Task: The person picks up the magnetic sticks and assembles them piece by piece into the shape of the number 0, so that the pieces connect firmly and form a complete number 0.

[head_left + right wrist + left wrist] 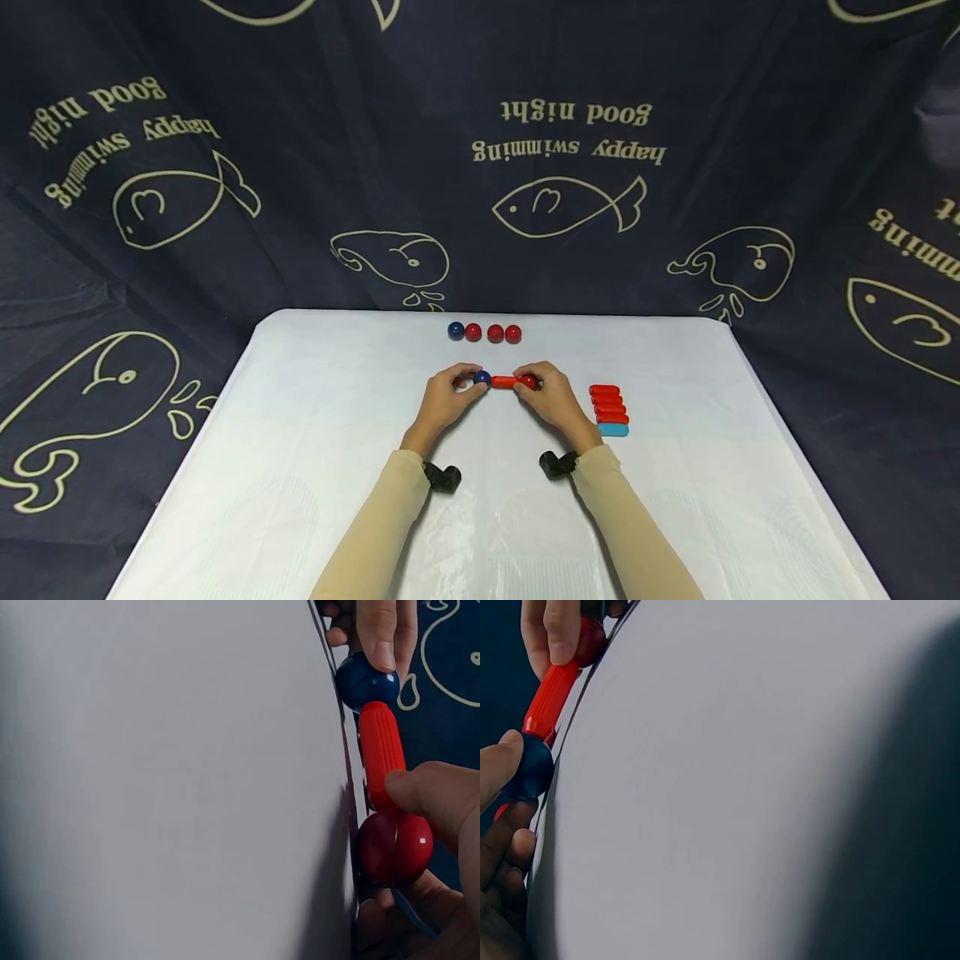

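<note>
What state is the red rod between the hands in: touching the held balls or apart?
Touching both: in the right wrist view, the red rod meets the blue ball and the red ball. Whether fastened, cannot tell.

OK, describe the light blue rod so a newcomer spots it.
On the white table, to the right of the right hand, lies a column of five rods. The light blue rod is at its near end, the only one not red.

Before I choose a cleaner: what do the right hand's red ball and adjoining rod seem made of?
Red ball: glossy, probably hard plastic; a sharp highlight and a seam show, though coated metal is possible.
Red rod: likely moulded plastic, slightly shiny, with lengthwise ridges.
</note>
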Tool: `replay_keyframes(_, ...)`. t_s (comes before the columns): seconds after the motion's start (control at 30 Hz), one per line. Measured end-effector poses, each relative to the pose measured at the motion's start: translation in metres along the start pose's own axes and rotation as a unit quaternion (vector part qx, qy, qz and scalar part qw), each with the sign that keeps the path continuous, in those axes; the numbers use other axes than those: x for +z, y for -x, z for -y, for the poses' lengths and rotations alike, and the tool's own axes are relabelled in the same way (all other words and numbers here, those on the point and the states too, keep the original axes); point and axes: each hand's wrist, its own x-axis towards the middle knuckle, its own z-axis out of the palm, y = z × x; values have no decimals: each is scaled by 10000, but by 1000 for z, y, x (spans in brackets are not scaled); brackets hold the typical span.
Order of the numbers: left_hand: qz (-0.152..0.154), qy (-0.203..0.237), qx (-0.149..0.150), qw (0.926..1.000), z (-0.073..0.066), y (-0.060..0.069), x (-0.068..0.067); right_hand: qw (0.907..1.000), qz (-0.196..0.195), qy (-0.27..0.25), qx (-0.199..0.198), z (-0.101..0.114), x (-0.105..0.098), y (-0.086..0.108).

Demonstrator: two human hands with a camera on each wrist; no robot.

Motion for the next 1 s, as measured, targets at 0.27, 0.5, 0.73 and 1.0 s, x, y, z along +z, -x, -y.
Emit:
replay_keyframes(0.27, 212, 19, 5, 9998, 0, 0, -5, 9999, 89, -58, 73, 0, 0, 0)
replay_keyframes(0.5, 448, 48, -59, 9990, 3, -2, -8, 9991, 326, 62, 248, 2, -5, -1)
replay_keyframes(0.73, 486, 49, -171, 9987, 7, -2, -6, 9964, 709, 442, 142, 2, -20, -2)
replay_keyframes(1.0, 530, 74, -164, 9984, 3, -2, -9, 9900, 1088, 876, -191, 3, -61, -2)
